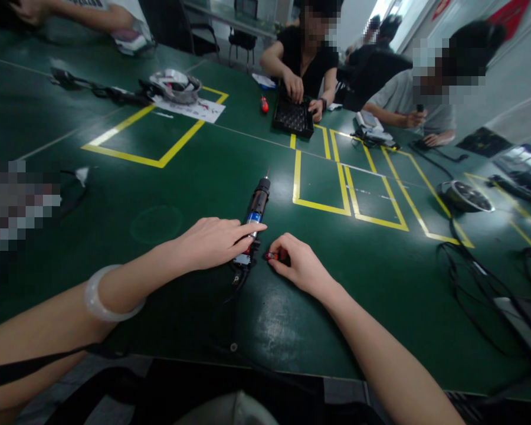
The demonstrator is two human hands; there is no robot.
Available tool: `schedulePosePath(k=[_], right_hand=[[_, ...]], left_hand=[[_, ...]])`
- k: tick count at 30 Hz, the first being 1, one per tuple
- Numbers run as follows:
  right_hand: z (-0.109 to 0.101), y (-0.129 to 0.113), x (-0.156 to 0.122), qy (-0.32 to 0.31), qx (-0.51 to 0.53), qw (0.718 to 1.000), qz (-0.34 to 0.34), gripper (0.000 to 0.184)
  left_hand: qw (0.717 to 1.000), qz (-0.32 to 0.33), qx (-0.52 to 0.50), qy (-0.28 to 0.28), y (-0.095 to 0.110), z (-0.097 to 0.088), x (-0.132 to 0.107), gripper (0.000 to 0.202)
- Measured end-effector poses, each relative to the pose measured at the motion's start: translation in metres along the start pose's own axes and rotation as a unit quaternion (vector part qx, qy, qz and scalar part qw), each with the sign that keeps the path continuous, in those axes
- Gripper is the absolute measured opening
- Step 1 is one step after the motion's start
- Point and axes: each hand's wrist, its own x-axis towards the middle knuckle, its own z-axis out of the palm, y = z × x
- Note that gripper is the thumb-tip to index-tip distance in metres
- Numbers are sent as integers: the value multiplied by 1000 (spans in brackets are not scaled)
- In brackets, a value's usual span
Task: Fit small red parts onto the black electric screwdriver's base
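An electric screwdriver (257, 202), black with a blue band, lies on the green table (212, 177) with its tip pointing away from me. My left hand (212, 241) rests flat over its rear end, fingers stretched out. Just to the right, my right hand (298, 262) has its fingers curled in a pinch around a small red and dark object (271, 255) on the tabletop. I wear a pale bangle (101, 295) on the left wrist. The screwdriver's cable (239, 280) trails toward me.
Yellow tape rectangles (159, 133) mark the table. Across it, a person handles a black tray (293, 117) beside a red object (264, 105); another sits at the right. A round fan part (464, 196) and black cables (473, 277) lie at right.
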Motion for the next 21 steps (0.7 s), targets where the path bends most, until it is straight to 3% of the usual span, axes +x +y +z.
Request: schedulePosePath(k=[6,21], right_hand=[[11,-2,2,46,83,993,-65,10],[11,-4,2,32,38,994,-102,11]], left_hand=[[1000,4,-13,-3,-4,3,3,54],[1000,13,-22,6,-2,5,3,53]])
